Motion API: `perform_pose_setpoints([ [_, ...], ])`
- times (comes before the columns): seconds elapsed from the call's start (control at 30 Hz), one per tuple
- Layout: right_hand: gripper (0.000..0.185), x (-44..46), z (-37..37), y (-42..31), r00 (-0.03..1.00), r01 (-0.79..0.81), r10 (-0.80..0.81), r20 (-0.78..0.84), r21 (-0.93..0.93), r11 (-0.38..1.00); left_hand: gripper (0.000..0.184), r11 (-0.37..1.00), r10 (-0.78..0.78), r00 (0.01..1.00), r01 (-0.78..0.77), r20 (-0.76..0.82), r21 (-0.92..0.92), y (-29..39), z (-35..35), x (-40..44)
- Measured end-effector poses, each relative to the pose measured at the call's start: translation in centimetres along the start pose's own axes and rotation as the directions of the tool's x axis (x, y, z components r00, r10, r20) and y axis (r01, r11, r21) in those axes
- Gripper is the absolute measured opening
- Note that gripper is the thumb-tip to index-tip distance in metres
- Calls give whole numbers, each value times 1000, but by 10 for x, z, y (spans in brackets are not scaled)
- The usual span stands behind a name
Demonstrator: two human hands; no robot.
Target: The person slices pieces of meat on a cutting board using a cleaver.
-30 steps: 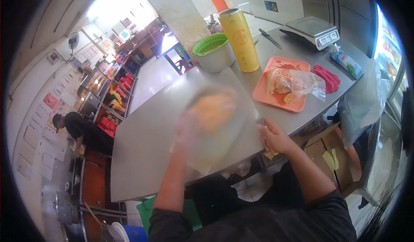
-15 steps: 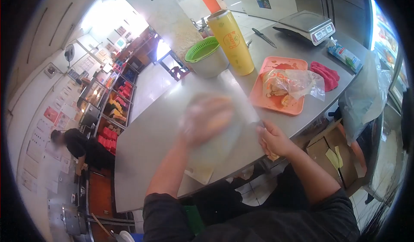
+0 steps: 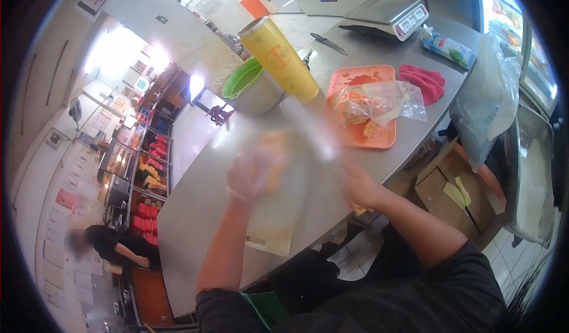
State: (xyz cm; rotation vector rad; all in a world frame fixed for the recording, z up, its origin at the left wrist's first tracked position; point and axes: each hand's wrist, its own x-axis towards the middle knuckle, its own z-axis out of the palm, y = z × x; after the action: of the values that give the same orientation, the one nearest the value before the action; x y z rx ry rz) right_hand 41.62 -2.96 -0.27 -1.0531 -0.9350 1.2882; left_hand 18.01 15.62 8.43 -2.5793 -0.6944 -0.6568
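Observation:
My left hand (image 3: pixel 249 173), blurred by motion and seemingly in a clear plastic glove, is on an orange-yellow piece of food (image 3: pixel 274 155) over the cutting board (image 3: pixel 277 229). My right hand (image 3: pixel 360 185) is closed round the handle of a knife; its pale, smeared blade (image 3: pixel 323 143) points up and left, right of the food. Just beyond that hand lies an orange tray (image 3: pixel 379 138) with red liquid and food under a clear plastic bag (image 3: pixel 388 102).
Behind the board are a white pot with a green strainer (image 3: pixel 243 79) and a yellow roll (image 3: pixel 281 60). Another knife (image 3: pixel 329 43), a scale (image 3: pixel 385 13), a red cloth (image 3: pixel 422 83) and a blue-green packet (image 3: pixel 447 48) lie farther back. A person (image 3: pixel 121 244) stands at the left.
The view has turned and shifted, moving the table items left in the picture. The knife blade in my right hand now shows raised beside the food. My left hand remains at the food.

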Motion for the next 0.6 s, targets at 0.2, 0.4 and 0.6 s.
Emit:
perform_pose_setpoints([
  [0.2, 33, 12, 3, -1, 999, -36, 37, 2, -80, 996, 22, 916, 397, 913, -387, 96, -104, 105, -37, 83],
  [0.4, 36, 17, 3, 10, 993, -55, 20, -112, -316, 947, 28, 979, 194, 821, -125, 537, -163, 172, 70, 162],
  [0.6, 46, 15, 8, 18, 985, 108, -130, -115, -181, 977, 33, 997, 76, 656, -32, 751, -73, 204, 62, 182],
])
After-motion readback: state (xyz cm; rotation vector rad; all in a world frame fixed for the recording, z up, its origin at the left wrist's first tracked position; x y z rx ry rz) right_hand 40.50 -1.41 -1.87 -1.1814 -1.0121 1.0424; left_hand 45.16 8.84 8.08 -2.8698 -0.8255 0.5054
